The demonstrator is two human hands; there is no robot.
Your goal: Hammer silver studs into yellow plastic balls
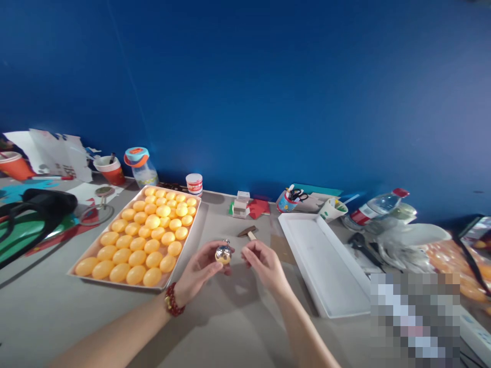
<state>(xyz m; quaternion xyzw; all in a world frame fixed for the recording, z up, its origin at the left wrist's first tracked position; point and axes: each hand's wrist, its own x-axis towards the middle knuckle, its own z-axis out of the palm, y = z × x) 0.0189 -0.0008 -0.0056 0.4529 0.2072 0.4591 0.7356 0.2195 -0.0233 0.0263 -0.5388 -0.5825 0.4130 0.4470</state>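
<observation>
A shiny, mirror-like metal ball (223, 254) with a small loop on top is held between the thumb and fingers of my left hand (205, 268). My right hand (264, 261) is just right of the ball and apart from it, its thumb and fingertips pinched together. Whether something small is in that pinch I cannot make out. Behind my right hand is a small hammer (246, 231) with a dark head and a pale wooden handle. The hand covers most of that handle. A red beaded bracelet (173, 300) circles my left wrist.
On the left, a tray (164, 282) carries many orange balls. A long white tray (326, 271) lies on the right. Along the blue wall stand a clear jug (141, 166), a small tub (194, 184), white boxes (241, 204), a scissors cup (287, 201) and a plastic bottle (378, 208).
</observation>
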